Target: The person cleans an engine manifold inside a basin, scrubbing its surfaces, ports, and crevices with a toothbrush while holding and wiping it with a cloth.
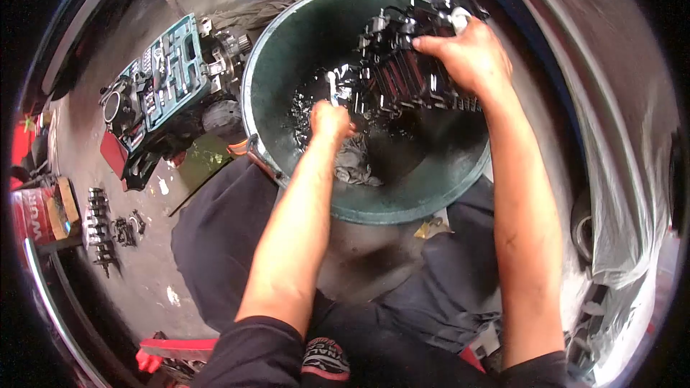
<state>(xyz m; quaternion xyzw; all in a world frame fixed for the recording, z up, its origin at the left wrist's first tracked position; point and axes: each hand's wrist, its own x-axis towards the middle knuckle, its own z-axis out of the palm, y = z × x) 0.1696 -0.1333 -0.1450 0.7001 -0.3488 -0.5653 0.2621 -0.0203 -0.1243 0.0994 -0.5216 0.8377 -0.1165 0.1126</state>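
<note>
A wide dark green tub (255, 111) holds dark, wet liquid with splashes and glints. My right hand (471, 57) grips the upper right of a wet black engine part (402, 75) with ribs, tilted over the tub. My left hand (331, 121), left of that part and inside the tub's rim, is closed around a slim tool with a pale head (332, 80); its exact kind is unclear. Below the left hand, a grey crumpled rag (353, 165) lies in the tub.
An open teal socket-set case (176, 79) lies to the left, beside metal engine parts (228, 54). A crankshaft (98, 226) rests on the floor farther left, near a red container (32, 212). Plastic sheeting (618, 194) hangs at the right.
</note>
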